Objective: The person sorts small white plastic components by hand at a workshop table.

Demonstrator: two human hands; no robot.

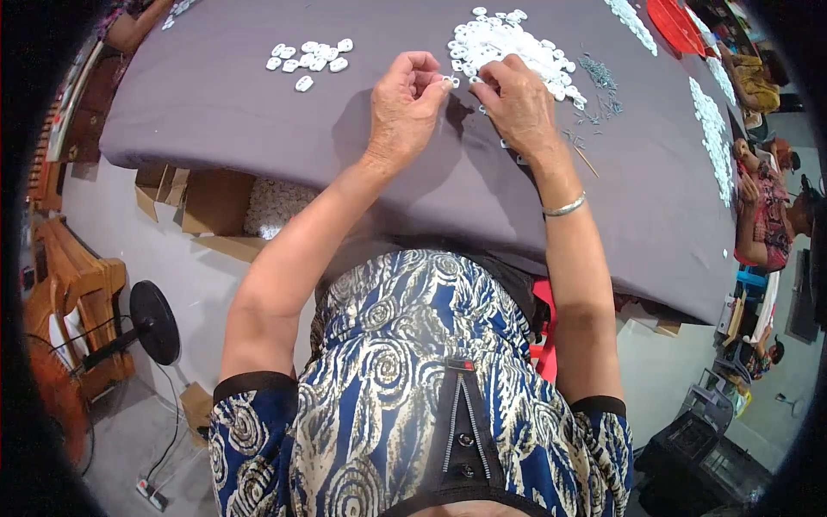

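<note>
White plastic piece: at the upper middle of the frame, raised between the two hands, its looped end showing beyond the fingertips.
Left hand: pinching that piece between thumb and forefinger, the other fingers curled in.
Right hand: just beside it, thumb and forefinger drawn near each other; a bit of white shows at their tips, but I cannot tell whether they grip it.
Good handling: a light pinch near the edge would probably leave the opening in view; steadying the left hand while the right makes the fine adjustments should help, as so small a part could slip or twist.
Main pile: white pieces heaped at the upper middle, behind the right hand.
Smaller group: similar pieces spread at the upper left, well apart from the pile.
Grey slivers: scattered right of the pile, best kept from mixing into it.
Thin stick: lying below the slivers, near the right wrist.
Tabletop: covered in grey-purple cloth, under all of these.
Cardboard box: below the tabletop's edge, left of centre.
</note>
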